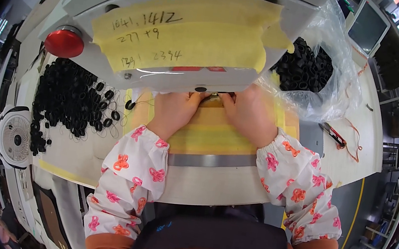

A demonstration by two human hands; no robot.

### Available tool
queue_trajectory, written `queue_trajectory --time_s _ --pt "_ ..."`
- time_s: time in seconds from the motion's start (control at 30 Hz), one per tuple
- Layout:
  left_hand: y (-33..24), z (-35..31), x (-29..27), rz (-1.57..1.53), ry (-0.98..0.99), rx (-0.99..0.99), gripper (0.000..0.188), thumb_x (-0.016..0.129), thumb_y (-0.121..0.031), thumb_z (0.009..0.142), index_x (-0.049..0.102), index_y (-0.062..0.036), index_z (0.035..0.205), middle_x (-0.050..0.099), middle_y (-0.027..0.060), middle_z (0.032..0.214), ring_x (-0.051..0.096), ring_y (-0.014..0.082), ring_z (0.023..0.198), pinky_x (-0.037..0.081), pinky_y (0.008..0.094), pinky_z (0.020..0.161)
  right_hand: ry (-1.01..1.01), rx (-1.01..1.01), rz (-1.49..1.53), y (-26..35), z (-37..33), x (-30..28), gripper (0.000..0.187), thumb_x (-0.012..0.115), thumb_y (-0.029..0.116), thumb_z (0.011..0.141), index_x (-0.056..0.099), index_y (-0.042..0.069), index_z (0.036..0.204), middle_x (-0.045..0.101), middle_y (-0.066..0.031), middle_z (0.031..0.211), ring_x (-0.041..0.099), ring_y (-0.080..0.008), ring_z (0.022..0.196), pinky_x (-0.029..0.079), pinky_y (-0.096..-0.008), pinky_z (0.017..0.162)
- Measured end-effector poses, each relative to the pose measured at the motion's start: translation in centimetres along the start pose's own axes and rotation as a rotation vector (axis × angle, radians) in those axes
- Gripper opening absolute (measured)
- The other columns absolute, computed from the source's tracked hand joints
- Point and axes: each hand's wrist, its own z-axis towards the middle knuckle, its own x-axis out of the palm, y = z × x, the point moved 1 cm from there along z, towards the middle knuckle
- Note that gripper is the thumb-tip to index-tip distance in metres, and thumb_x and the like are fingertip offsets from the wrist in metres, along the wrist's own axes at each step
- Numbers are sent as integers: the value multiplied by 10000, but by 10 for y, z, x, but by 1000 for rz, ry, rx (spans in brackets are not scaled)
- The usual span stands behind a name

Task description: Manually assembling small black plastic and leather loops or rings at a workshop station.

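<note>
glossy, crinkled plastic bag [346, 85] — paper tape [210, 38]

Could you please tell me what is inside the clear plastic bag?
The clear plastic bag holds a heap of small black rings. Whatever lies beneath the top layer is covered and cannot be seen.

Rings [305, 72] inside bag [347, 88] at right

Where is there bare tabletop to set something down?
Bare white tabletop shows in front of the grey strip, between your sleeves, and between the right sleeve and red-and-black tool. Crowded: the left side, with loose black pieces, and the machine, with your left hand and right hand.
</note>
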Motion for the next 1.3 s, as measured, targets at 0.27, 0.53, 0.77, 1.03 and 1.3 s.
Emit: queue_trajectory --time_s 0.27,0.53,0.77,1.03,1.3 --pt "2 2 -1 64 10 -94 206 586 -317 758 650 -132 824 625 53 691 587 252 629 434 351 548 -3 18 63 -2 2 1 85 564 4 714 483 -14 735 544 -180 692 539 -353 657 434 -414 572" --pt "2 4 7 -121 -81 54 226 600 -294 776 639 -72 797 597 45 621 537 181 535 391 317 502 -33 -52 5 -7 2 -5 76 595 35 716 554 -25 738 573 -148 619 565 -280 546 440 -348 506" --pt "-7 -30 -9 87 -84 141 239 598 -291 781 619 -61 715 577 102 570 556 262 502 408 347 468 -24 -241 -38 -10 -1 -4 90 606 60 704 538 16 665 557 -126 631 541 -297 528 430 -353 493" --pt "46 -54 -75 247 -441 -50 307 606 -251 779 561 -33 568 485 129 493 472 289 418 353 366 408 -361 -234 -352 -29 21 -40 79 608 62 691 538 44 721 530 -83 721 545 -269 662 438 -363 554" --pt "-11 -32 -17 208 -365 448 172 565 -158 776 604 -23 876 600 107 747 543 315 806 394 418 693 -174 -123 -754 -60 40 -32 64 571 80 693 562 68 755 541 -70 791 540 -246 776 436 -360 641"
